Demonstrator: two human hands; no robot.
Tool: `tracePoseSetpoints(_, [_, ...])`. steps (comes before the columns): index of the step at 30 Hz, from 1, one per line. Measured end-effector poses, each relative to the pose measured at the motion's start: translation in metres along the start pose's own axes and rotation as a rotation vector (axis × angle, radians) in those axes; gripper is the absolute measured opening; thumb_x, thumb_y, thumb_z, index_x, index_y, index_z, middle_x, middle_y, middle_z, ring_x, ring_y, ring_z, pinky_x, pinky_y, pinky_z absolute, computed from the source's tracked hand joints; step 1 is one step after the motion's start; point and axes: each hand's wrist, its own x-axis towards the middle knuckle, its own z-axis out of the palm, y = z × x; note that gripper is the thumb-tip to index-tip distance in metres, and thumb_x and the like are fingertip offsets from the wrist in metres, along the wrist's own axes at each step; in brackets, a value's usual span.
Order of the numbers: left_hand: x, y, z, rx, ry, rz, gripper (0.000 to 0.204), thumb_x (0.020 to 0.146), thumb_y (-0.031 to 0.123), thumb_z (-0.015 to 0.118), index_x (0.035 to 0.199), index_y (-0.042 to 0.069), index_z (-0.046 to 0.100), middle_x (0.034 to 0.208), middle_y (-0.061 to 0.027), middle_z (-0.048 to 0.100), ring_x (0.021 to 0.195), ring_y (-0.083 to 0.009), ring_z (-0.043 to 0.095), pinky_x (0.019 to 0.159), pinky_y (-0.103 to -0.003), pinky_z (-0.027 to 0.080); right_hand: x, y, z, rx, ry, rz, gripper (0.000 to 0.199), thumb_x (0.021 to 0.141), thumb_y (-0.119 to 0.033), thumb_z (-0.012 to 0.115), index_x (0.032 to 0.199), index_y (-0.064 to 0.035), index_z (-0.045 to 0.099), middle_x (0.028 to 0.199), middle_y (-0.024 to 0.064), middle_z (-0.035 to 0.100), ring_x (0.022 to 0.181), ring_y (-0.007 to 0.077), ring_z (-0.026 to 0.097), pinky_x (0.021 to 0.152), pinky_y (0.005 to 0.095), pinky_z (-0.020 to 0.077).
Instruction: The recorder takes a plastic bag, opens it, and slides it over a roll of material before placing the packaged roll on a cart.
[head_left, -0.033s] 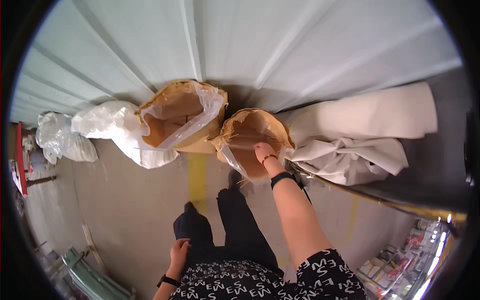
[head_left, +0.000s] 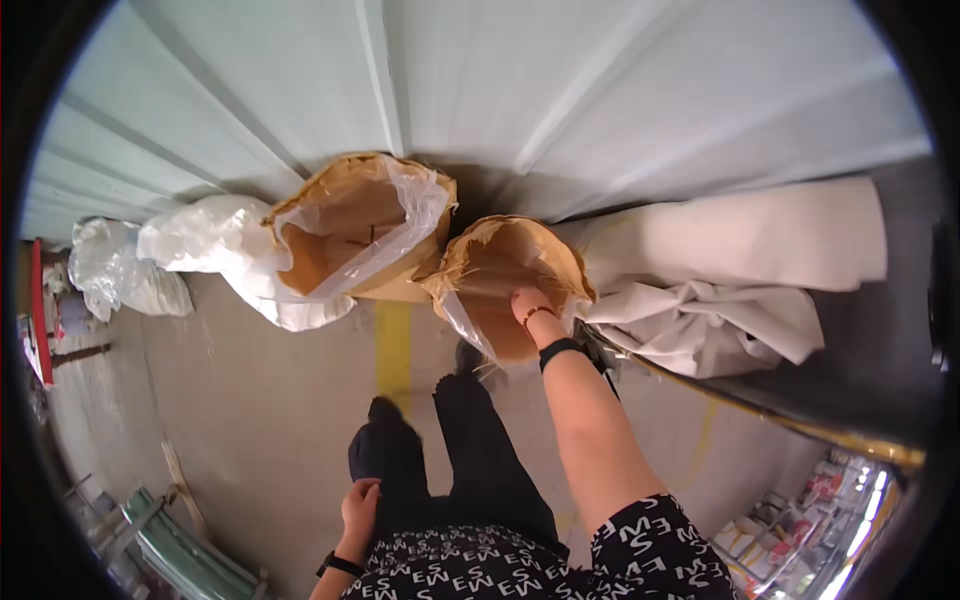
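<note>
My right arm stretches forward, and my right hand (head_left: 532,304) is inside the mouth of a brown paper sack (head_left: 545,238) with a torn, frayed rim and a clear plastic liner. Its fingers point down into the sack and are mostly hidden, so whether they hold anything does not show. By my left thigh hangs my left hand (head_left: 360,507), its fingers loosely curled and nothing visible in them. To the left of that sack stands a larger open brown paper sack (head_left: 425,265), also lined with clear plastic.
White plastic sacks (head_left: 215,240) lean at the left along a pale ribbed wall (head_left: 470,80). On the right, a roll of off-white cloth (head_left: 750,230) and crumpled cloth (head_left: 710,325) lie on a dark surface with a yellow edge (head_left: 780,410). A yellow stripe (head_left: 393,345) marks the floor.
The view has shifted slightly. My right hand remains in the smaller sack, and my left hand stays beside my thigh.
</note>
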Motion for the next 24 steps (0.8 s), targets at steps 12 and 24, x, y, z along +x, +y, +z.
tracePoseSetpoints(12, [0.055,0.01,0.119,0.434,0.113,0.093,0.01,0.081,0.012,0.06,0.09,0.012,0.064,0.071,-0.0082,0.056,0.06,-0.0245,0.057,0.054,-0.037,0.046,0.186,0.067,0.201,-0.17,-0.137,-0.006,0.026,0.085,-0.024,0.058,0.103,-0.0061,0.065,0.103,0.0181,0.064,0.091,0.0281,0.063,0.071,0.0417,0.0491])
tracePoseSetpoints(24, [0.053,-0.005,0.105,0.445,0.125,-0.005,0.015,0.086,0.015,0.06,0.099,0.016,0.064,0.086,-0.0124,0.063,0.075,-0.0309,0.062,0.067,-0.04,0.05,0.148,0.073,0.211,-0.409,-0.063,-0.077,0.047,0.089,-0.039,0.049,0.123,-0.0076,0.057,0.124,0.0191,0.058,0.117,0.033,0.054,0.097,0.0433,0.0432])
